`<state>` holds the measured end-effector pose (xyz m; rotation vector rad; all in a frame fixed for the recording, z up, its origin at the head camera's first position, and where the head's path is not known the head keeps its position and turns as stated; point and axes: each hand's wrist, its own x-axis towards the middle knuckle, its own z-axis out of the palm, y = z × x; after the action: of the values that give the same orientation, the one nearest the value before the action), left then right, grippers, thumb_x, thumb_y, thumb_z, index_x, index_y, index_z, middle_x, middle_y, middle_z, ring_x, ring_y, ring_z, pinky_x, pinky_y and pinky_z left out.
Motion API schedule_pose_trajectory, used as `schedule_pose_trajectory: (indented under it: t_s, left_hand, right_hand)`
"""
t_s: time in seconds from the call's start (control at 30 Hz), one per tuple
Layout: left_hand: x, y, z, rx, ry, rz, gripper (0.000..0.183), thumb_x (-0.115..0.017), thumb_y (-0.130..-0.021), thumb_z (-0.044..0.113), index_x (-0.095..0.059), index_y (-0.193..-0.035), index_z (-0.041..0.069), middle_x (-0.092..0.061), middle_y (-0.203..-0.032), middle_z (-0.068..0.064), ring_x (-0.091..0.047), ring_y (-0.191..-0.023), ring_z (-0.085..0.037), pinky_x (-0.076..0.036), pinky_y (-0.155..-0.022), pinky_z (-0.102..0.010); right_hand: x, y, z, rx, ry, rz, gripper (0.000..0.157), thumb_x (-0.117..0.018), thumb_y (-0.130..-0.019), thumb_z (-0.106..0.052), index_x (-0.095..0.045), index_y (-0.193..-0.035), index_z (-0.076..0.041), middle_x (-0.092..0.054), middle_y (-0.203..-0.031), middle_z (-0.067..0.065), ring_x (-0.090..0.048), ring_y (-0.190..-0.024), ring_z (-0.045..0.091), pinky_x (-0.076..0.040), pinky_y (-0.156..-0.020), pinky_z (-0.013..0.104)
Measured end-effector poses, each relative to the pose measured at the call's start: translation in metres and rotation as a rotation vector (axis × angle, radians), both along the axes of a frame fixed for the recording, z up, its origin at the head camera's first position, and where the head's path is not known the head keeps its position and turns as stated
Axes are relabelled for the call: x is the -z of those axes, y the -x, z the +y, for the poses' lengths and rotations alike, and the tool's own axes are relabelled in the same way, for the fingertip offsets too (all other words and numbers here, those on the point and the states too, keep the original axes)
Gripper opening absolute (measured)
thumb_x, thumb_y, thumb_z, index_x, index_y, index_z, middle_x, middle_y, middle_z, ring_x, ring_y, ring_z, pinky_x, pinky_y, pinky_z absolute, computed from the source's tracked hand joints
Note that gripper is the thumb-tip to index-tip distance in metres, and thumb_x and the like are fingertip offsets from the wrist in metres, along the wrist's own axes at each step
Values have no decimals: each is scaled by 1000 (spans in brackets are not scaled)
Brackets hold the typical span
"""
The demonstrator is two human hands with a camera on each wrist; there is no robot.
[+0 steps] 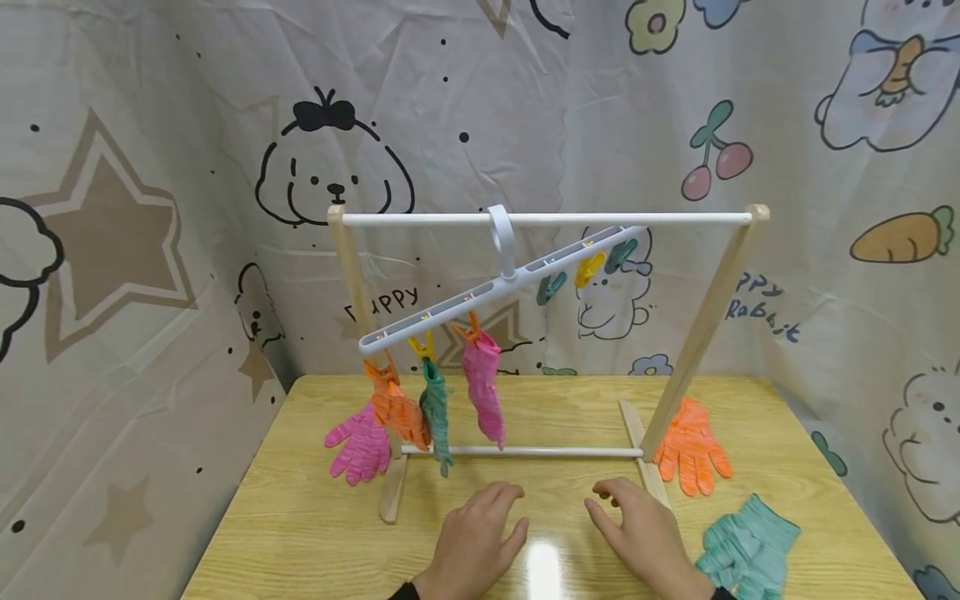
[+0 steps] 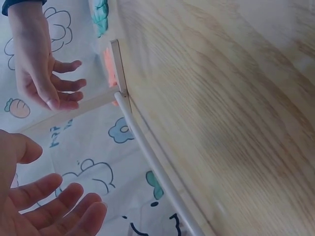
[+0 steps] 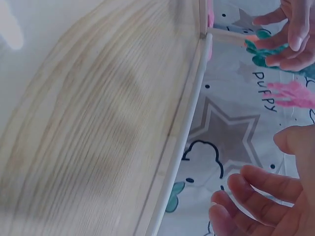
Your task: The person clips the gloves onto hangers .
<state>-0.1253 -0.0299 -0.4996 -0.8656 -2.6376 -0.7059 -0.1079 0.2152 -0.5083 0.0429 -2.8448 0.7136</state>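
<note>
Both empty, fingers loosely bent: left hand [image 1: 474, 542], right hand [image 1: 647, 532]. Three gloves [image 1: 485, 385] weight low end of tilted hanger [image 1: 508, 282]; knock could swing it, working clips [image 1: 470, 330] loose.

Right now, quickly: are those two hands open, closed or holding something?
Left hand: open, fingers relaxed, holding nothing.
Right hand: open, fingers loosely bent, holding nothing.

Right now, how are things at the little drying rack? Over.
Left hand and right hand empty, fingers loosely bent. Orange glove, green glove, pink glove clipped on left half of hanger. White lower crossbar just beyond the hands.
</note>
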Motion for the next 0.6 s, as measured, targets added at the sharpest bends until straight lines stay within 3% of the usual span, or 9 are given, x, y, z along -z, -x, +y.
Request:
schedule_pose_trajectory:
  t_s: [0.33,0.6]
  left_hand:
    - [-5,-1,8,-3,45,-38,32,-72,-92,34,-67,-117,15,-72,-109,1,-72,-90,-15,-49,-55,-21]
    - [-4,-3,14,22,48,-33,31,-71,-92,35,-67,-117,17,-72,-108,3,-71,-91,-12,-48,-55,-18]
  right_hand:
    - [5,-8,27,68,-10,-70,25,-70,-95,-35,-72,-106,-12,-73,-99,2,-69,-82,16,-53,-59,29]
    - [10,-12,52,108,17,-163,36,-68,-96,-36,-71,-113,-4,-74,-105,9,-71,-83,21,-58,-66,37]
